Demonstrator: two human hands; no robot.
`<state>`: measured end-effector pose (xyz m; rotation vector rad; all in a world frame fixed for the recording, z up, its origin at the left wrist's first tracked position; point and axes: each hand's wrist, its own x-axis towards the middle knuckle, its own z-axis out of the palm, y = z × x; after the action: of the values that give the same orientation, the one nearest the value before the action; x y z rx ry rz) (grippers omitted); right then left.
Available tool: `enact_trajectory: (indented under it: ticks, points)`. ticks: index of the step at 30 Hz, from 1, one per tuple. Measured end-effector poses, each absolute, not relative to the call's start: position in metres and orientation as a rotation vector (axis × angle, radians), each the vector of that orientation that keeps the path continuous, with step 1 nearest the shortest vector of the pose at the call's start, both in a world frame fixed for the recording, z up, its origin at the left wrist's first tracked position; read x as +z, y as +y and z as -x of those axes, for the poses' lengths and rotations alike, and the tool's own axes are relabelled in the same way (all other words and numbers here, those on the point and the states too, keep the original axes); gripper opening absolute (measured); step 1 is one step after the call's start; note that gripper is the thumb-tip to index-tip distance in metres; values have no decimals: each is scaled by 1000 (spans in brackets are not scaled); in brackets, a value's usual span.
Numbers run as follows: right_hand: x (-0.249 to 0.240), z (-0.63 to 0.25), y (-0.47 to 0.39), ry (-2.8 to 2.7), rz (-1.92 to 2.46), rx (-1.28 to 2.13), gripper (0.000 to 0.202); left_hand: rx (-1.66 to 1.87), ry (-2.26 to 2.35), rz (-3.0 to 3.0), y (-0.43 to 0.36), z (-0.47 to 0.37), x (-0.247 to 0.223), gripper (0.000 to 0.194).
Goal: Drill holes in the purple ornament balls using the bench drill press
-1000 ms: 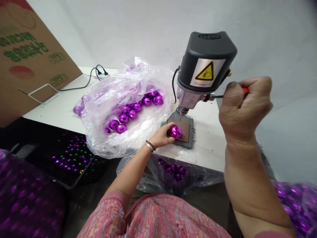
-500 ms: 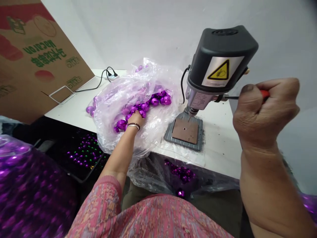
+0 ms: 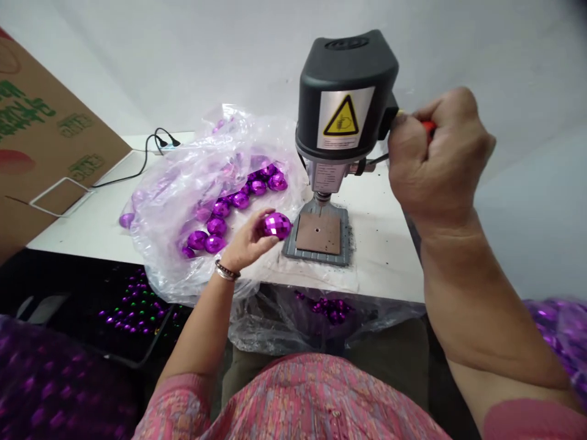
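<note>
My left hand point(image 3: 250, 242) pinches a faceted purple ball point(image 3: 277, 226) just beside the base point(image 3: 316, 257) of the drill press point(image 3: 349, 67); my right hand point(image 3: 435, 156) is clenched round the lever point(image 3: 378, 160); from my remote seat, I judge a loose pinch could let the slick ball roll off the white worktop point(image 3: 380, 244); the left hand could be hurt if it strays beneath the chuck point(image 3: 323, 197) while the lever drops; loose film from the clear plastic bag point(image 3: 158, 244) could snag it; dark specks point(image 3: 351, 235) litter the worktop; a pale wall point(image 3: 220, 55) rises behind.
</note>
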<state>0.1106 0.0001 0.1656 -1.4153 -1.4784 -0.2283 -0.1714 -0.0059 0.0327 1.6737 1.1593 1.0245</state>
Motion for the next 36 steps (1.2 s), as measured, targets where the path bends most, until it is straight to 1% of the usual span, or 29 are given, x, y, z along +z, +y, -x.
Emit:
enact_trajectory:
  ticks: [2,5,8,11,17,20,23,28,31,36]
  points:
    - [180,-109,7,-1450,1528,-145,21,888,1101,-1642,-13,151,26,66]
    - [197,-108,20,-1407,1634,-56,27,767,1229,-1623,-9,123,12,63]
    - [207,-108,28,-1401,1653,0,33,715,1352,-1655,5,107,4,54]
    - [210,-109,32,-1403,1656,20,35,660,1370,-1695,17,102,5,45]
    - [208,-109,32,-1427,1628,25,35,593,1520,-1737,21,92,18,56]
    - [208,-110,31,-1442,1612,42,35,542,1560,-1841,20,85,26,51]
    - [207,-110,31,-1448,1619,49,35,518,1585,-1949,20,79,29,50]
    - [208,-109,31,-1451,1613,50,35,519,1539,-2027,25,75,24,58]
    - [208,-109,31,-1446,1617,48,35,568,1476,-1940,28,73,18,65]
    - [206,-109,31,-1441,1596,37,34,637,1422,-1811,29,68,10,69]
